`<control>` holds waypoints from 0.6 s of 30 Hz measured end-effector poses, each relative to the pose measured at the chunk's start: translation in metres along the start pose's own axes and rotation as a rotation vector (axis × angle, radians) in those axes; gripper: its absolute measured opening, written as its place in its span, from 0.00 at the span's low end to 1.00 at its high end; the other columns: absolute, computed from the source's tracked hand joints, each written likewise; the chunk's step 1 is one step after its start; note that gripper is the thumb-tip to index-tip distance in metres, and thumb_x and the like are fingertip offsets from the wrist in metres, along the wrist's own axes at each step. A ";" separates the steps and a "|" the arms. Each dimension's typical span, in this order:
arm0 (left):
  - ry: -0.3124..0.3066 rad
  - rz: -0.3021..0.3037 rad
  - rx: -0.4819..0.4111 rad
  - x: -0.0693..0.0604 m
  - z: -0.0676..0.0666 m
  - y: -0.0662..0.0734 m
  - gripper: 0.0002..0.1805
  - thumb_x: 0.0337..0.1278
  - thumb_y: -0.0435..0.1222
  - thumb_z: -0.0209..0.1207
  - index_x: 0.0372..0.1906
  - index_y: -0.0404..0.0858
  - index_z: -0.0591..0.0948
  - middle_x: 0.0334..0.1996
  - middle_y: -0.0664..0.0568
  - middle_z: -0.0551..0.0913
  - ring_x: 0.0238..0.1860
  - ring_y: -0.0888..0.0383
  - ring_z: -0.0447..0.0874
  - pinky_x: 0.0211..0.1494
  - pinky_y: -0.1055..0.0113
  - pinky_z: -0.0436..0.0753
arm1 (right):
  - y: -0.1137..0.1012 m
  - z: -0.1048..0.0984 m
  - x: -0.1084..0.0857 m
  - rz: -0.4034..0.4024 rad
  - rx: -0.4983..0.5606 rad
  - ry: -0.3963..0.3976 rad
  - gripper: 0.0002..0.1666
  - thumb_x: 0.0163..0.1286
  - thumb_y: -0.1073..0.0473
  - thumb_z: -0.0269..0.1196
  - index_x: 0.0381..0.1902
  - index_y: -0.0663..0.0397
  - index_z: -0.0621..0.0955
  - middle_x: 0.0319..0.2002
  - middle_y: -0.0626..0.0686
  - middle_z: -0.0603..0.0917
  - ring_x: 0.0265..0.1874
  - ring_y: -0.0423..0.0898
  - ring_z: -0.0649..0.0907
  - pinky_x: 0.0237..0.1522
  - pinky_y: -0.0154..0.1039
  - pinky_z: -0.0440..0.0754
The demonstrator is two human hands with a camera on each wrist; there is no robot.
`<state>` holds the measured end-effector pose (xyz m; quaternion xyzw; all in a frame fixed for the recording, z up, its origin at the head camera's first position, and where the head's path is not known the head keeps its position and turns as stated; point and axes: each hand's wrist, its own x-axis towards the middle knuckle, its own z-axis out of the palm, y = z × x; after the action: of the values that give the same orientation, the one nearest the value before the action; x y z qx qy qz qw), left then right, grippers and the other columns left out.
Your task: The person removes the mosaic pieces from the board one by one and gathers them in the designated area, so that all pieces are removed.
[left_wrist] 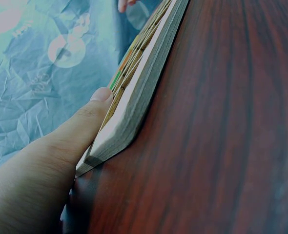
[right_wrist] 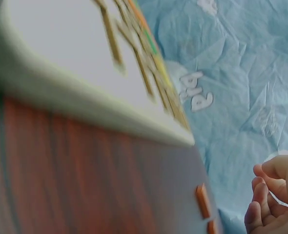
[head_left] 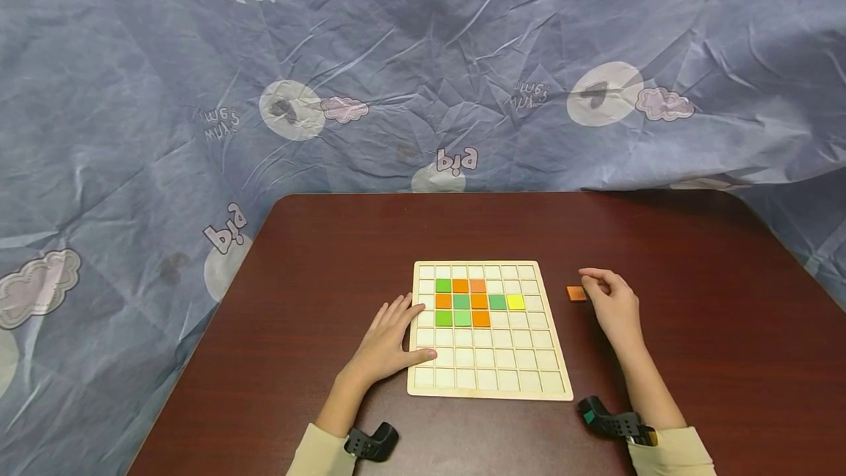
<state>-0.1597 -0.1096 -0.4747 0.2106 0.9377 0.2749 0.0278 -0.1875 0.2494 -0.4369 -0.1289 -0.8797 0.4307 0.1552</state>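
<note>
A pale wooden grid board [head_left: 489, 358] lies on the table, with several coloured square tiles in its upper rows, among them a yellow tile [head_left: 515, 303]. My left hand [head_left: 386, 344] rests spread over the board's left edge; its thumb [left_wrist: 92, 109] lies along the rim. Right of the board, my right hand [head_left: 615, 307] hovers with bent fingers beside a loose orange tile [head_left: 576, 293]. In the right wrist view, two orange pieces [right_wrist: 202, 201] lie on the table, apart from the fingers. Nothing shows between the right fingertips.
The dark red-brown table [head_left: 344, 241] extends around the board on all sides. A blue printed cloth [head_left: 396, 57] hangs behind its far edge. Black wrist bands [head_left: 373, 442] are on both forearms.
</note>
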 end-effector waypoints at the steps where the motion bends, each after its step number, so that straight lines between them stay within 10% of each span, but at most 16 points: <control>1: 0.002 0.003 -0.002 0.000 0.000 0.000 0.44 0.45 0.64 0.55 0.67 0.48 0.61 0.71 0.50 0.53 0.72 0.51 0.46 0.73 0.50 0.44 | -0.003 0.001 -0.001 -0.007 0.007 -0.007 0.18 0.66 0.50 0.54 0.45 0.56 0.81 0.32 0.46 0.75 0.25 0.32 0.69 0.22 0.31 0.69; 7: -0.005 -0.003 -0.004 -0.001 0.000 -0.002 0.44 0.45 0.64 0.54 0.67 0.49 0.60 0.71 0.50 0.53 0.73 0.52 0.45 0.73 0.50 0.44 | -0.021 0.008 -0.008 -0.028 0.050 -0.086 0.21 0.66 0.45 0.54 0.46 0.54 0.79 0.29 0.45 0.75 0.25 0.37 0.70 0.20 0.41 0.69; 18: -0.014 -0.016 0.011 0.001 0.002 -0.002 0.45 0.44 0.65 0.54 0.68 0.50 0.59 0.71 0.52 0.52 0.73 0.55 0.44 0.74 0.53 0.42 | -0.057 0.041 -0.013 0.002 0.132 -0.253 0.18 0.68 0.51 0.54 0.49 0.53 0.79 0.36 0.52 0.77 0.31 0.43 0.71 0.28 0.29 0.69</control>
<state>-0.1612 -0.1101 -0.4771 0.2050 0.9406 0.2682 0.0354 -0.1965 0.1807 -0.4172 -0.0639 -0.8619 0.5006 0.0506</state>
